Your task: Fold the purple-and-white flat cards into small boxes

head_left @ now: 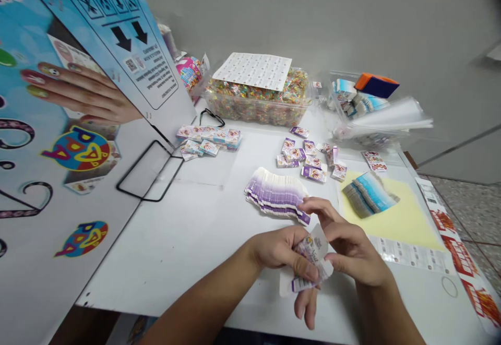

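Note:
My left hand grips a small white-and-purple carton printed with "Nail", its thumb pressed across the front and end flaps standing up. At the carton's right end is my right hand, thumb and a bent finger on its edges; the index finger reaches toward a fanned stack of flat purple-and-white cartons. Behind that stack lie several small folded purple boxes. Part of the carton is hidden by my fingers.
A large printed blue-and-white display box rises at left. Small blue boxes lie beside it. At the back are a clear bin of colourful packets and another bin. Flat blue cartons rest on yellow paper.

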Demonstrator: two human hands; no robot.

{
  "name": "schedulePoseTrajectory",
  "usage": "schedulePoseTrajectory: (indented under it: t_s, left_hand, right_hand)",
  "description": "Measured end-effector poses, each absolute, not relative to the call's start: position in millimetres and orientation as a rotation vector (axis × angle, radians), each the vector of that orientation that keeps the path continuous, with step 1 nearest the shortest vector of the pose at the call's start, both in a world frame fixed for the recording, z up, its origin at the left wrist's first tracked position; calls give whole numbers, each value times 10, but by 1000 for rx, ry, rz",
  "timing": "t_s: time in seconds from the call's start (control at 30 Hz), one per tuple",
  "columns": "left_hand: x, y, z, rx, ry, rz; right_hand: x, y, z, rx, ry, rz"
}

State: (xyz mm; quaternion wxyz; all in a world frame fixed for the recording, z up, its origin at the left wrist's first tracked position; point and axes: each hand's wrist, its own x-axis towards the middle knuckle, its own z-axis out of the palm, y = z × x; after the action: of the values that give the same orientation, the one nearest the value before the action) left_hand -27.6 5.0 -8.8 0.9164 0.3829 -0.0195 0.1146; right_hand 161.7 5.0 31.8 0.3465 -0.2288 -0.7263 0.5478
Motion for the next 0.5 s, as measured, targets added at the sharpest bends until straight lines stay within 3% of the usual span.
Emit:
schedulePoseTrajectory:
  t_s: [0.27, 0.5]
  left_hand:
    - [-125, -27, 3, 840, 348, 752]
    - [20, -55, 8, 521, 426, 697]
  right_hand:
    - [1739, 80, 354, -825, -1724, 1404]
    - [1767, 211, 345, -957, -1936, 1290]
